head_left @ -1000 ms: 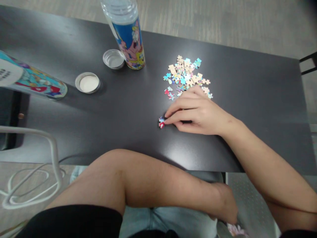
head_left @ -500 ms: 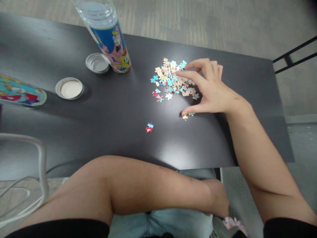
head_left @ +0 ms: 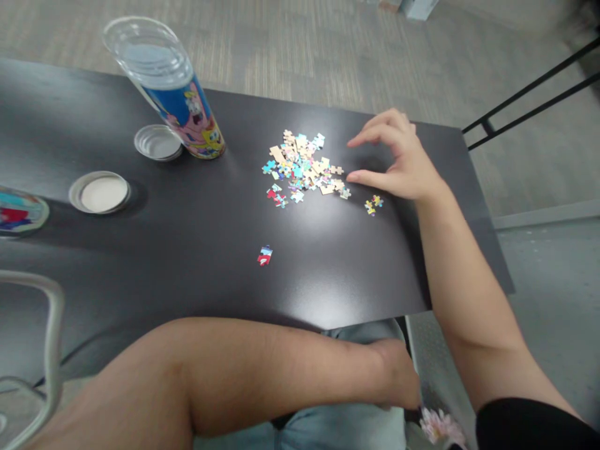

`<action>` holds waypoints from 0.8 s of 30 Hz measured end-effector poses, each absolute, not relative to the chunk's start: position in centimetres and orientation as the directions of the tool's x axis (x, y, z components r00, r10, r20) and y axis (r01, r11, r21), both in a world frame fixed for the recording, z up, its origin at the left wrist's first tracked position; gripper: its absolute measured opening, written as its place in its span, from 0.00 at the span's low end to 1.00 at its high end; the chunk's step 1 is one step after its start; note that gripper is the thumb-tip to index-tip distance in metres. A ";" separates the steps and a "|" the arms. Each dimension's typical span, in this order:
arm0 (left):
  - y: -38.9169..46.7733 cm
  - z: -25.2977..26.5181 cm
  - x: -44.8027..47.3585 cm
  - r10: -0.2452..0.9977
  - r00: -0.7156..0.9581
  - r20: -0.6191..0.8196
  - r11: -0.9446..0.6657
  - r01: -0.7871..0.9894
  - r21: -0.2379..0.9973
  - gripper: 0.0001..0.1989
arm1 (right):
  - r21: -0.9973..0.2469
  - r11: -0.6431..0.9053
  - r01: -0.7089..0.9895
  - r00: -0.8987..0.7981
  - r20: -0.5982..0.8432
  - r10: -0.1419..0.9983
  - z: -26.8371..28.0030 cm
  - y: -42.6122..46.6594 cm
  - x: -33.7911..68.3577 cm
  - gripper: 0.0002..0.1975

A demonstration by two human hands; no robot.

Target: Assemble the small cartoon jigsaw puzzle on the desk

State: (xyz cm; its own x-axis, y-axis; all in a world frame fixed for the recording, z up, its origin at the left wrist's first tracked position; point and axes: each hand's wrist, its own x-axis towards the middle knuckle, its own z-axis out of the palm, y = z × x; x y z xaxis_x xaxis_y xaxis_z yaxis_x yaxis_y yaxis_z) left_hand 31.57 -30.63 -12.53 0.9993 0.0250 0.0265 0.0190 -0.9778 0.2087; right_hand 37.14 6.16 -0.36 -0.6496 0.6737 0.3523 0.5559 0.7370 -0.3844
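Observation:
A heap of jigsaw puzzle pieces (head_left: 300, 164) lies on the dark table, some picture side up and others showing bare backs. My right hand (head_left: 394, 153) hovers just right of the heap, thumb and fingers spread, with nothing between them. Below its thumb lie a few yellow puzzle pieces (head_left: 374, 205), apart from the heap. One red, white and blue puzzle piece (head_left: 265, 255) sits alone nearer to me. Across my lap, under the table's near edge, rests my left hand (head_left: 400, 375); its fingers are hidden.
A clear-topped cartoon canister (head_left: 187, 119) stands at the back left beside a metal lid (head_left: 158, 142). Another round lid (head_left: 100, 192) and a second cartoon canister (head_left: 21, 211) lie farther left. A white tube (head_left: 54, 337) curves at lower left; a black metal frame (head_left: 487, 128) stands beyond the right end.
My right hand has drawn back rightward from the heap. The small yellow pieces near its thumb have shifted right. The head view has turned somewhat; my left arm stays across my lap.

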 end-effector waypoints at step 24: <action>-29.6 -10.5 32.4 -0.118 0.986 -0.122 -0.969 -0.088 0.232 0.15 | -0.512 0.754 0.412 -0.788 0.215 0.577 -0.3 -1.0 28.5 0.16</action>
